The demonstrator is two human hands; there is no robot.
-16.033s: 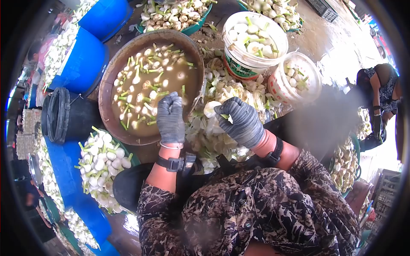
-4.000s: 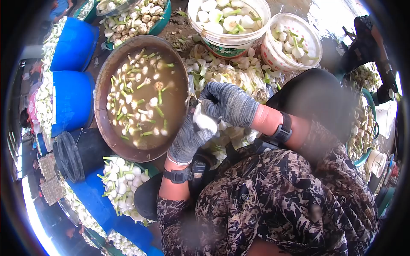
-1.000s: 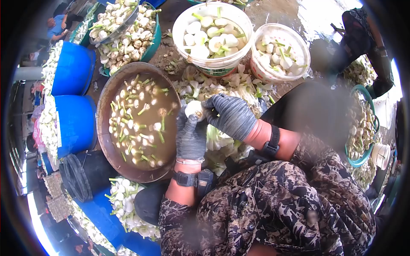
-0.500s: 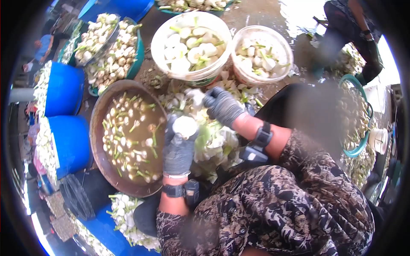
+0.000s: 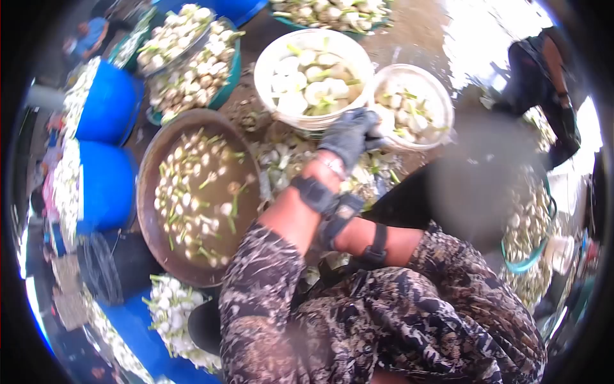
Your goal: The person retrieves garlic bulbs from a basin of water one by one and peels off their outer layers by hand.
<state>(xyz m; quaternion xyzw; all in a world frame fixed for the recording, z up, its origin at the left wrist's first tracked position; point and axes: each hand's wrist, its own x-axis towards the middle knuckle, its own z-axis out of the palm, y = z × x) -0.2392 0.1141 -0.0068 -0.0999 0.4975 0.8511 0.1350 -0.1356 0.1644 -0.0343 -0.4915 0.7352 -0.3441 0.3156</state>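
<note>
Wet-looking floor (image 5: pixel 419 29) spreads brown and glaring behind the containers around us. Nearest to hand is one pale garlic bulb (image 5: pixel 384 120) at the left edge of the small white bucket (image 5: pixel 419 144); blur keeps us from telling whether it touches the rim. Our left hand (image 5: pixel 348 137) reaches across, its grip apparently closed on that bulb. We cannot tell how the right hand's grip stands, because the left forearm (image 5: pixel 288 217) hides it.

As we judge it, a loose hold on so smooth a bulb could drop it outside the bucket, among the peelings (image 5: pixel 278 160). Too quick a swing could knock the rim and tip the bucket, and our crossed arms could catch at the wrist straps (image 5: pixel 313 193).

Counting outward, we find two white buckets: the small one and the large white bucket (image 5: pixel 295 120), both holding more bulbs than we can number. Left of them sits one brown basin (image 5: pixel 148 198) of murky water, dotted with dozens of bulbs. Beyond it we count one black bucket (image 5: pixel 131 265) and at least two blue tubs (image 5: pixel 105 185), one above the other in our view. Two other people show: a person at the right (image 5: pixel 537 77) and a person in blue (image 5: pixel 89 37) at upper left.
</note>
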